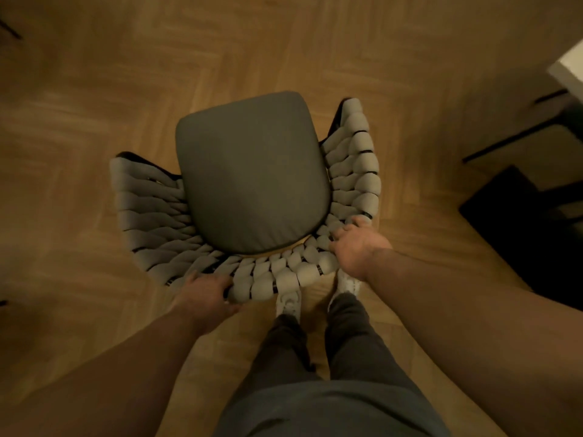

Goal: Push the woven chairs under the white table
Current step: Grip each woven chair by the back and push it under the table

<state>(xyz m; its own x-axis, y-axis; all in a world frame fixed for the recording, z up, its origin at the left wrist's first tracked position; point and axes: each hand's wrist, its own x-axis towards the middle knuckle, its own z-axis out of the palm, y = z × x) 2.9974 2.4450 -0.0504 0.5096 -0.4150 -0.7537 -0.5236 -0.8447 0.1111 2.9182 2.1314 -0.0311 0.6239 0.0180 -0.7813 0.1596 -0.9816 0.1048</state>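
A woven chair [356,171] with thick pale grey braided cord on its curved back and a dark grey seat cushion [252,175] stands on the wooden floor right in front of me, seen from above. My left hand [206,294] grips the top rim of the backrest at its lower left. My right hand [355,244] grips the rim at the lower right, fingers curled over the weave. A corner of the white table [568,69] shows at the far right edge.
Herringbone wooden floor [94,89] spreads to the left and ahead. Dark furniture legs [517,137] and a black shape [520,222] sit at the right, below the table corner. My legs and white shoes [288,302] stand just behind the chair.
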